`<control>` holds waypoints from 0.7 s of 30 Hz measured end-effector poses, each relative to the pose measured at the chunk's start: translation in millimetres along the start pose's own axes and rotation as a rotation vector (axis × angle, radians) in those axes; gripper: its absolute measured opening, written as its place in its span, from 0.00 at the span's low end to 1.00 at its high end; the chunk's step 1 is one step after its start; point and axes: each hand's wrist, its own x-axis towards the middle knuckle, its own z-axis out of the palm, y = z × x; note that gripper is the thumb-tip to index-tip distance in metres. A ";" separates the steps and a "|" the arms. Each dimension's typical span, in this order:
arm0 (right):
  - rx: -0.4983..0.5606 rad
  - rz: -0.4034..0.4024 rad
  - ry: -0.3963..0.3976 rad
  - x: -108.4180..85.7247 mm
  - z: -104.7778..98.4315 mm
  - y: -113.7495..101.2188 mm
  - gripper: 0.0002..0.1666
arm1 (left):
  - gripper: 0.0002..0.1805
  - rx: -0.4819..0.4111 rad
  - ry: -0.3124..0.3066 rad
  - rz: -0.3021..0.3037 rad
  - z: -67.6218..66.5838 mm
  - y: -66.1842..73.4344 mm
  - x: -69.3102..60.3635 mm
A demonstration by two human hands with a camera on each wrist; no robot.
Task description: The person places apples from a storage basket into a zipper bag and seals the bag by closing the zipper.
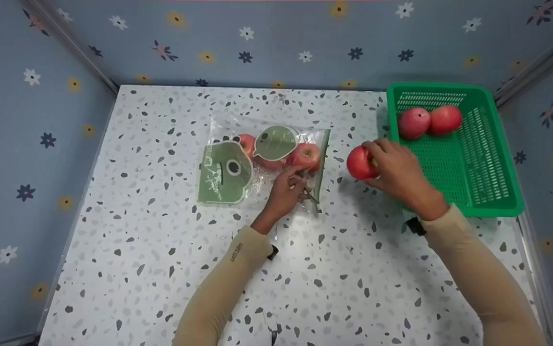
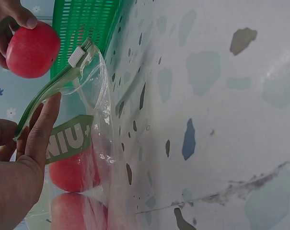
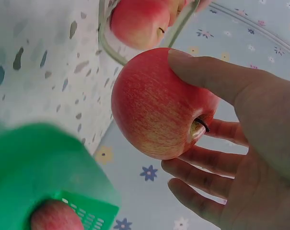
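Red apple (image 1: 359,162), round and streaked with yellow about its stem: we see it held in the right hand (image 1: 398,170), thumb and fingers spread only as wide as its girth, above the bench (image 1: 276,298) between bag and basket and touching neither. At the right back corner of the bench stands a rectangular green plastic basket (image 1: 478,211), with two more reddish apples (image 1: 444,120) side by side in it near its back wall. Set in from the middle of the back edge lies a clear plastic bag (image 1: 228,187) with green animal prints, and in it we count at least three red apples (image 1: 305,153); the prints may hide others. Our left hand (image 1: 283,192) pinches the bag's green seal strip (image 2: 41,94) between thumb and fingers, a white plastic slider (image 2: 76,56) sitting near one end, and the right wrist view shows the mouth parted towards the held fruit. Judging from this, we take the bagging to be about half done or a little more: three are in, while the one in hand and the pair in the basket are left, as is closing the seal.
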 end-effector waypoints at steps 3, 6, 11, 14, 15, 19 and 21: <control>0.002 0.001 -0.017 0.9 7.2 -4.7 0.46 | 0.19 -0.016 0.000 0.002 0.6 0.0 -0.2; 0.003 0.011 -0.039 2.5 14.1 -9.4 0.46 | 0.19 -0.006 0.005 -0.005 0.9 0.9 -0.2; 0.026 0.025 -0.070 5.7 25.0 -16.2 0.46 | 0.19 0.053 0.024 0.000 1.3 1.5 0.4; 0.040 0.018 -0.070 7.0 32.8 -19.3 0.46 | 0.20 0.060 0.028 -0.007 1.4 0.8 0.4; 0.044 0.018 -0.069 7.3 35.4 -20.5 0.46 | 0.20 0.058 0.029 -0.010 1.5 1.0 0.4; 0.050 0.020 -0.069 9.3 45.1 -25.2 0.45 | 0.21 0.038 0.027 -0.021 1.8 0.9 0.2; 0.054 0.020 -0.074 10.5 49.2 -27.7 0.45 | 0.21 0.021 0.021 -0.028 2.0 1.0 0.1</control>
